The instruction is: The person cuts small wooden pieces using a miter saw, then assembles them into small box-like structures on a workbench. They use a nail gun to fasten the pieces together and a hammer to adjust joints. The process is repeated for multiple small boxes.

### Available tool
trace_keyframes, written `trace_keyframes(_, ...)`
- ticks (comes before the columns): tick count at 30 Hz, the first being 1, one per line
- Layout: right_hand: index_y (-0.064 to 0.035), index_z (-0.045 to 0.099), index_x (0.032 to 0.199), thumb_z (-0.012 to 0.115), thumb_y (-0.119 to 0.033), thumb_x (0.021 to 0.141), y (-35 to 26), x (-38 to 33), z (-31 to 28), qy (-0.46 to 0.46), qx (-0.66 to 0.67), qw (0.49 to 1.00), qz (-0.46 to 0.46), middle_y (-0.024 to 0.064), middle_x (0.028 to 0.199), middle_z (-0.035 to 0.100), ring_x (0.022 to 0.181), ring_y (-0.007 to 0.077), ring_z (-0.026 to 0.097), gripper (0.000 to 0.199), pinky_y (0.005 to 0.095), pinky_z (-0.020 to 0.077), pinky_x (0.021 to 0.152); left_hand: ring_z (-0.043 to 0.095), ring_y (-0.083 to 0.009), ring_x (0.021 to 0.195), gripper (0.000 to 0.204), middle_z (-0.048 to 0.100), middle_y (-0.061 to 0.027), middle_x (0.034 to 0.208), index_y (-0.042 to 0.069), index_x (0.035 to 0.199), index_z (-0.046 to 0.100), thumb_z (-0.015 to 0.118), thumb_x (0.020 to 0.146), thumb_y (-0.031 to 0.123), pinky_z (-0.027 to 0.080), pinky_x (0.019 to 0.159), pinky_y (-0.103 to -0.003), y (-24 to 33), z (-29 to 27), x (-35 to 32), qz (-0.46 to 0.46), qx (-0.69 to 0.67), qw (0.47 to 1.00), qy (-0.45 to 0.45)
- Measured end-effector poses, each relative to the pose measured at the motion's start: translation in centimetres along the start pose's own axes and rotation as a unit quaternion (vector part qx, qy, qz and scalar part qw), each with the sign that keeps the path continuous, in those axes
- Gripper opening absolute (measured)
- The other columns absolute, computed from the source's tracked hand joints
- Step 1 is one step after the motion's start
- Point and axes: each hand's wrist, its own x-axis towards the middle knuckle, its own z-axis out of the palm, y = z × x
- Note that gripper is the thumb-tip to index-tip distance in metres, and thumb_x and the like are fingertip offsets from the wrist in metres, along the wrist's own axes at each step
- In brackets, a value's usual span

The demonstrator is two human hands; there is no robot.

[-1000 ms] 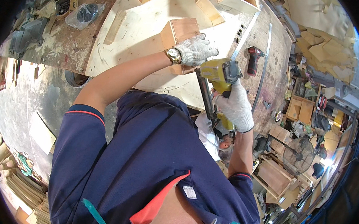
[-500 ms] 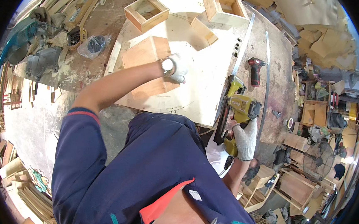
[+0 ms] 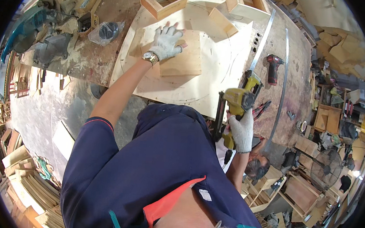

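While a second ago both gloved hands were close together at the table edge, now they are well apart. Nearest, at the right, the right hand [image 3: 241,131] in a white knit glove is closed around the handle of the yellow and black nail gun [image 3: 233,107], which has come back to the near edge of the big pale plywood sheet [image 3: 219,70]. Farther and to the left, the left hand [image 3: 167,43], also gloved, now lies flat with fingers spread on the square light wooden box [image 3: 179,58], pressing it on the sheet and gripping nothing. It seems the box was moved far-left and is being steadied. Beyond stand two open wooden frames [image 3: 163,1].
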Motion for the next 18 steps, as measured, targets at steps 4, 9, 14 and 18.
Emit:
trace_keyframes(4,0.0003,0.053,0.126,0.071,-0.01,0.088,-2.8,2.9,2.4,-0.049,-0.059,0.996,-0.036,0.0126,0.086,0.071,0.059,0.0158,0.065,0.044,0.0319,0.054,0.055,0.045,-0.0332,0.142,0.072,0.054,-0.0136,0.15,0.024,0.15,0.055,0.064,0.091,0.063,0.035,0.113,-0.055,1.3,-1.1,-1.1,-0.091,-0.057,0.992,-0.063)
trace_keyframes(9,0.0006,0.051,0.129,0.072,-0.006,0.091,-7.0,4.9,5.7,-0.083,-0.097,0.99,-0.056,0.0066,0.082,0.067,0.054,0.0111,0.061,0.045,0.0282,0.0513,0.05,0.048,-0.0282,0.134,0.076,0.055,-0.0097,0.146,0.025,0.148,0.057,0.065,0.087,0.07,0.041,0.103,-0.057,0.8,0.0,-1.3,-0.092,-0.094,0.991,-0.037)
trace_keyframes(14,0.0015,0.051,0.129,0.071,-0.007,0.09,-7.3,5.5,7.5,-0.087,-0.122,0.988,-0.047,0.0068,0.08,0.067,0.054,0.012,0.062,0.045,0.03,0.0523,0.051,0.05,-0.0271,0.131,0.078,0.056,-0.008,0.141,0.025,0.147,0.058,0.068,0.084,0.07,0.042,0.1,-0.057,0.9,-0.3,-1.1,-0.095,-0.106,0.989,-0.03)
trace_keyframes(18,0.0031,0.051,0.128,0.07,-0.007,0.09,-7.4,5.5,7.9,-0.095,-0.085,0.99,-0.064,0.007,0.08,0.067,0.053,0.0117,0.062,0.044,0.03,0.052,0.05,0.048,-0.0279,0.136,0.077,0.054,-0.0105,0.149,0.027,0.149,0.056,0.07,0.085,0.066,0.042,0.105,-0.055,0.9,-1.0,-0.9,-0.105,-0.117,0.986,-0.059)
